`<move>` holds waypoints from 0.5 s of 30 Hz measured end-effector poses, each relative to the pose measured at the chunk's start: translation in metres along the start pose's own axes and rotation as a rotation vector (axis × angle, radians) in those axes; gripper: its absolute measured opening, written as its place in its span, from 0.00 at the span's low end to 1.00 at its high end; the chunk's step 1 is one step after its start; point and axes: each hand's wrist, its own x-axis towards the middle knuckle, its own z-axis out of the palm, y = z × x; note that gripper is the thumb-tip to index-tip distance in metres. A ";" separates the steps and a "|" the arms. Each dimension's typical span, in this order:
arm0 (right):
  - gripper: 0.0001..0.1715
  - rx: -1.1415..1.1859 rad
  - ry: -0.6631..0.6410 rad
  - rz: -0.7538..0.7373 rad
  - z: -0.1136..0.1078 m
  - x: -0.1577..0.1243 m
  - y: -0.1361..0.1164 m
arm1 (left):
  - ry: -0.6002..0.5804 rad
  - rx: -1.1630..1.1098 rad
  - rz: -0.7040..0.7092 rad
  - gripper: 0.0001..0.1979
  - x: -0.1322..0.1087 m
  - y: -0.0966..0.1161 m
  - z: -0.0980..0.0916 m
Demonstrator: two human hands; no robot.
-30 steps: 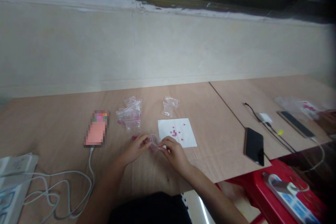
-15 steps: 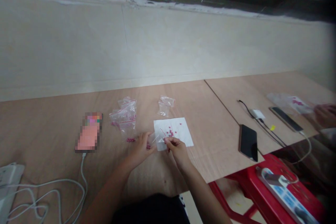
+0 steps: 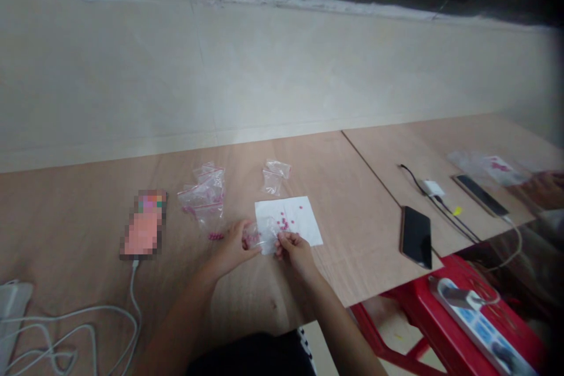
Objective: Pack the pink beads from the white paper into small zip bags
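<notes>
A clear plastic bag (image 3: 266,234) with small pink pieces inside stretches between my two hands. Its left end is gripped by my left hand (image 3: 237,247), thumb and fingers around it. My right hand (image 3: 293,248) pinches the other end over a white sheet of paper (image 3: 311,224). Several loose pink pieces (image 3: 284,223) lie on that sheet. A short row of pink pieces (image 3: 215,236) rests on the table just left of my left hand. Farther back is a pile of zip bags (image 3: 203,194), some with pink pieces in them.
Small clear bags (image 3: 274,176) lie behind the paper. A phone (image 3: 144,226) with a white cable is at the left, a black phone (image 3: 416,237) at the right. Another person's hand (image 3: 546,188) is at the far right, above a red stool (image 3: 418,299) with a power strip.
The bag between my hands now lies more stretched out, and its pink pieces show better. My left hand has moved slightly left. The whole view has shifted a little.
</notes>
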 end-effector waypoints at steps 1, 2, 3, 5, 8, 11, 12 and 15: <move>0.25 0.012 -0.002 0.002 0.000 0.001 0.000 | -0.006 -0.036 -0.018 0.29 0.000 -0.001 0.000; 0.25 0.027 -0.007 0.004 0.000 0.001 0.000 | -0.014 -0.083 -0.041 0.30 -0.001 -0.001 0.000; 0.24 0.044 -0.015 0.004 0.000 0.002 0.000 | -0.024 -0.140 -0.065 0.30 -0.001 0.000 0.000; 0.24 0.077 -0.029 0.005 0.000 0.002 0.000 | -0.042 -0.248 -0.094 0.29 0.000 0.002 -0.002; 0.23 0.108 -0.037 0.005 0.000 0.003 0.001 | -0.037 -0.311 -0.083 0.28 0.001 0.008 -0.007; 0.23 0.130 -0.034 0.009 0.000 0.004 0.002 | -0.042 -0.339 -0.073 0.27 0.003 0.013 -0.010; 0.23 0.136 -0.034 0.010 0.000 0.004 0.003 | -0.044 -0.344 -0.072 0.27 0.003 0.013 -0.010; 0.23 0.149 -0.047 0.025 -0.001 0.007 0.005 | -0.030 -0.342 -0.052 0.27 0.003 0.014 -0.009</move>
